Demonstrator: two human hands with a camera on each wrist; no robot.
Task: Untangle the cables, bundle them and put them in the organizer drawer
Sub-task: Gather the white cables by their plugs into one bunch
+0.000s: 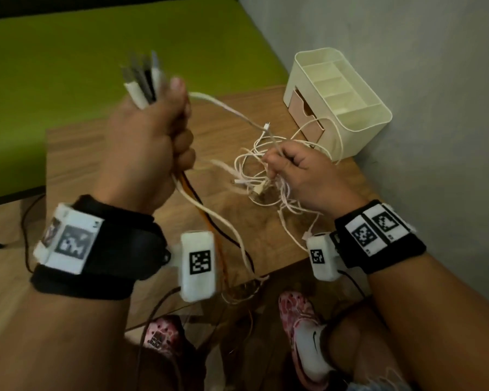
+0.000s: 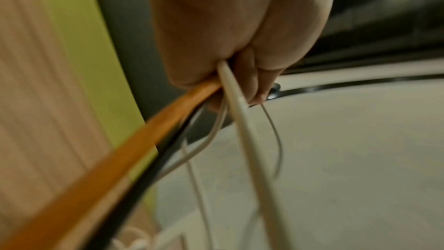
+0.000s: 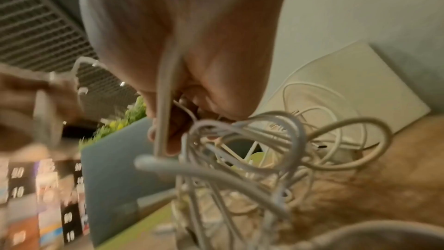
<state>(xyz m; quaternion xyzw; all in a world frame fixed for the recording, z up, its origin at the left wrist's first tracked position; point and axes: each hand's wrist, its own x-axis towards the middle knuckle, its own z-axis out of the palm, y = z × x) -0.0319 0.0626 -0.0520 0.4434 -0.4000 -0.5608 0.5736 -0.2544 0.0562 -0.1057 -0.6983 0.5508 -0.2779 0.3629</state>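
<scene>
Your left hand (image 1: 150, 142) is fisted round a gathered bunch of plug ends (image 1: 143, 80), white, grey and black, which stand up out of the top of the fist. Below it the flat orange cable (image 2: 134, 149), a black cable (image 2: 173, 140) and thin white ones trail down past your wrist and over the near edge of the wooden table (image 1: 96, 165).

Your right hand (image 1: 302, 170) is curled on a thin white cable (image 1: 232, 111) that stretches between your two hands. Under and just beyond that hand lies the loose tangle of thin white cables (image 1: 266, 179) on the table, with one loop touching the organizer.

These cables look light, limp and springy, so I judge that they will slide through a slack grip and that pulling hard will tighten knots. Take hold near the stiff plug ends, which give you something firm, and feed each end back through its loops.

Beyond your right hand stands the cream plastic desk organizer (image 1: 378, 119). Its top compartments look bare. Its pale pink drawers (image 1: 302, 108) face the tangle. One seems slightly out, but I cannot see inside either.
</scene>
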